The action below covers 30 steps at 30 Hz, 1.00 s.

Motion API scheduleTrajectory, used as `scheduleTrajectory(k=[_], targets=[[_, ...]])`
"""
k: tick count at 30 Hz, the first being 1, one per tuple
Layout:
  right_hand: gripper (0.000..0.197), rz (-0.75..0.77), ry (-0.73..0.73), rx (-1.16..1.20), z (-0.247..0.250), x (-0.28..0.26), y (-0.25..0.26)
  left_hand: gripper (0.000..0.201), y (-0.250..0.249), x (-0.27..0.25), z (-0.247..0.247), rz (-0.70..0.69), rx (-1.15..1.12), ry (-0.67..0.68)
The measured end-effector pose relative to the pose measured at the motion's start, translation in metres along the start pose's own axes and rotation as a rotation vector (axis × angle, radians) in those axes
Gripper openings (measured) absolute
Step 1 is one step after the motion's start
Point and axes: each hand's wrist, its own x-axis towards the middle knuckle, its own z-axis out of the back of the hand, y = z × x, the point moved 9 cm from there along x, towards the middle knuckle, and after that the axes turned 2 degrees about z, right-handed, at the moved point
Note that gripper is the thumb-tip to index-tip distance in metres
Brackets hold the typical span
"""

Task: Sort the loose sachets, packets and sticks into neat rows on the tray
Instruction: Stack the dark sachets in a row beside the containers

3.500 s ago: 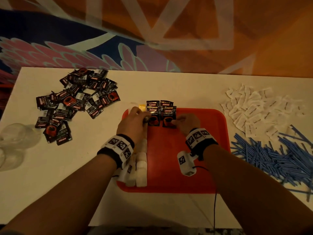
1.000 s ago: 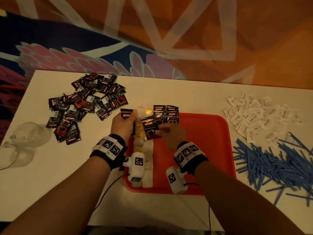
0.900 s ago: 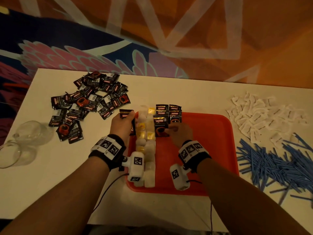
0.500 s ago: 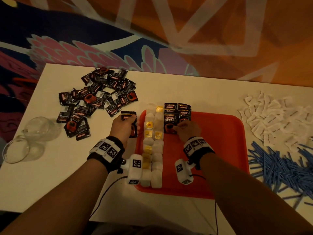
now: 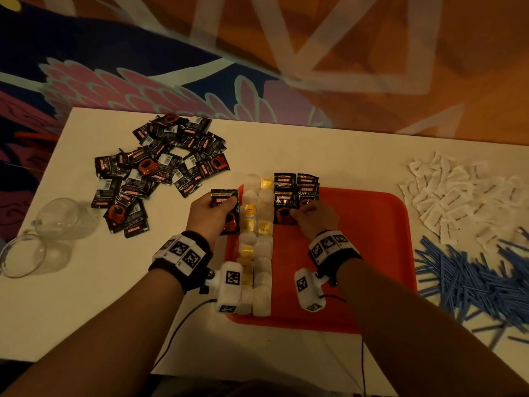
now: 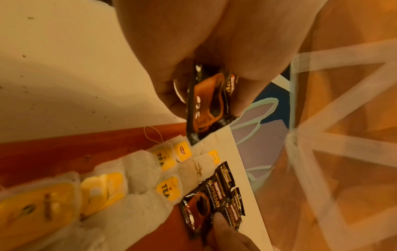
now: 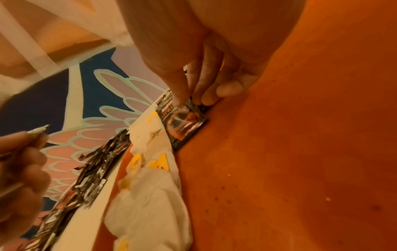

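A red tray (image 5: 372,224) holds two rows of white and yellow tea bags (image 5: 262,253) along its left side. Beside them lie two short rows of black coffee sachets (image 5: 296,187). My right hand (image 5: 303,210) pinches the near edge of the front sachet (image 7: 184,124), which lies flat on the tray against the tea bags. At the tray's left edge my left hand (image 5: 211,210) grips another black coffee sachet (image 5: 230,222), seen between thumb and fingers in the left wrist view (image 6: 204,118).
A loose pile of black sachets (image 5: 154,173) lies on the white table at the far left. Two glass cups (image 5: 63,219) stand at the left edge. White sachets (image 5: 458,202) and blue sticks (image 5: 472,279) lie right of the tray.
My right hand has set its sachet down at the front of the coffee row and stays on it. My left hand has drawn left to the tray's edge, still holding its sachet.
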Motion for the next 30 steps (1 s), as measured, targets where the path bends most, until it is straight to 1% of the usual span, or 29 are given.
scheduleTrajectory(k=[2, 4, 8, 9, 11, 13, 14, 17, 20, 24, 27, 30], targets=[[0.019, 0.055, -0.001, 0.036, 0.004, -0.007, 0.009, 0.011, -0.004, -0.004, -0.007, -0.027, -0.016, 0.024], [0.021, 0.143, 0.045, 0.088, 0.001, -0.015, 0.021, 0.010, -0.009, -0.008, -0.016, -0.051, -0.041, 0.046], [0.026, 0.307, 0.308, 0.226, -0.019, -0.048, 0.052, 0.010, -0.013, -0.017, -0.040, -0.050, -0.128, 0.105], [0.027, 0.333, 0.332, 0.250, -0.019, -0.054, 0.056, 0.010, -0.014, -0.020, -0.047, -0.041, -0.142, 0.121], [0.020, 0.374, 0.316, 0.276, -0.011, -0.060, 0.062, 0.010, -0.016, -0.025, -0.057, -0.037, -0.148, 0.153], [0.012, 0.377, 0.281, 0.269, 0.000, -0.061, 0.061, 0.005, -0.021, -0.029, -0.065, -0.042, -0.152, 0.190], [0.013, 0.367, 0.266, 0.237, 0.004, -0.059, 0.057, 0.003, -0.023, -0.030, -0.067, -0.039, -0.155, 0.200], [0.020, 0.401, 0.233, 0.084, 0.013, -0.059, 0.052, 0.013, -0.021, -0.030, -0.071, -0.049, -0.098, 0.191], [0.018, 0.434, 0.214, 0.056, 0.018, -0.062, 0.050, 0.014, -0.015, -0.030, -0.077, -0.082, 0.005, 0.185], [0.017, 0.372, 0.195, 0.096, 0.020, -0.061, 0.033, 0.009, -0.010, -0.029, -0.078, -0.083, 0.037, 0.156], [0.016, 0.351, 0.250, 0.075, 0.015, -0.060, 0.027, 0.009, -0.014, -0.028, -0.075, -0.152, 0.150, 0.104], [0.017, 0.308, 0.237, 0.023, 0.018, -0.050, 0.016, 0.014, -0.018, -0.023, -0.077, -0.227, 0.265, 0.066]])
